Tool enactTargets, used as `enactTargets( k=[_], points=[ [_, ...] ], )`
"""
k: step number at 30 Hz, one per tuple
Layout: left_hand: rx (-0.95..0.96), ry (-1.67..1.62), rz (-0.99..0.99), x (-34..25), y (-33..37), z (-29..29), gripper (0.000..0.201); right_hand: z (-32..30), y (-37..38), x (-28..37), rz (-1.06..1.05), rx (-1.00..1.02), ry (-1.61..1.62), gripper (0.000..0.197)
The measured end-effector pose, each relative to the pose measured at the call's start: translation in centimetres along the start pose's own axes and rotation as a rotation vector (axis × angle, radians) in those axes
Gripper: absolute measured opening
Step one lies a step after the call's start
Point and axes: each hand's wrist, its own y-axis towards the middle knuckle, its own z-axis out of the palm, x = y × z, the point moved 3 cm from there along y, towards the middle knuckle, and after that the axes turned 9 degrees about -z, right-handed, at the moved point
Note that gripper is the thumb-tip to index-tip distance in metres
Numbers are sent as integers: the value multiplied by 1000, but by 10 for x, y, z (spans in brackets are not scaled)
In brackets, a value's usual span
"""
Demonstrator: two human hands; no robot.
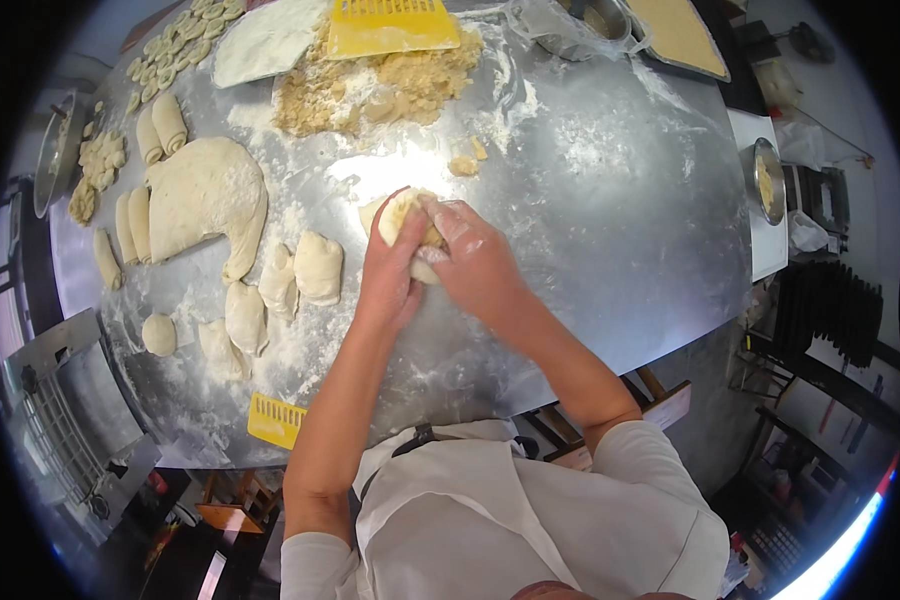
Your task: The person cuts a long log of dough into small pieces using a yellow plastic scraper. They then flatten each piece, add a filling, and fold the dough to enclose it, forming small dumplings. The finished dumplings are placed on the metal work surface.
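Note:
Both my hands are wrapped round one piece of dough (pixel 402 212) above the metal table, with a tan crumbly filling showing in its opening. My left hand (pixel 392 265) cups its near left side, thumb toward the opening. From the right, my right hand (pixel 470 250) presses its fingers in at the fold. Part of the dough is hidden behind my fingers. To the left, a few cut dough lumps (pixel 318 268) rest on floured metal, beside a big slab of dough (pixel 205 195). A pile of tan crumbly filling (pixel 380 95) lies beyond my hands.
A yellow slotted scraper (pixel 395 25) lies on the filling, next to a heap of white flour (pixel 268 42). Another yellow scraper (pixel 275 420) is at the table's near edge. Dough rolls (pixel 168 122) lie far left. A metal bowl (pixel 767 180) stands at the right.

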Motion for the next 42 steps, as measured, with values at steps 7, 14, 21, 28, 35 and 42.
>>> enactTargets(
  k=[7,14,21,28,35,42],
  points=[
    [-36,-376,-54,-2,-35,-49,49,-64,50,-57,178,-185,-194,53],
    [63,-363,41,4,-61,-73,53,-24,85,-98,-88,-200,-481,44],
    [66,-480,92,8,-78,-95,58,2,26,-21,151,-30,287,28],
    [-7,-182,249,19,-94,-103,58,100,-42,40,-252,-139,145,19],
    [38,-376,186,14,-123,-146,57,97,-53,73,-296,146,147,43],
    [222,-550,99,2,-166,-165,54,113,-74,80,-286,299,-87,92]
  ],
)
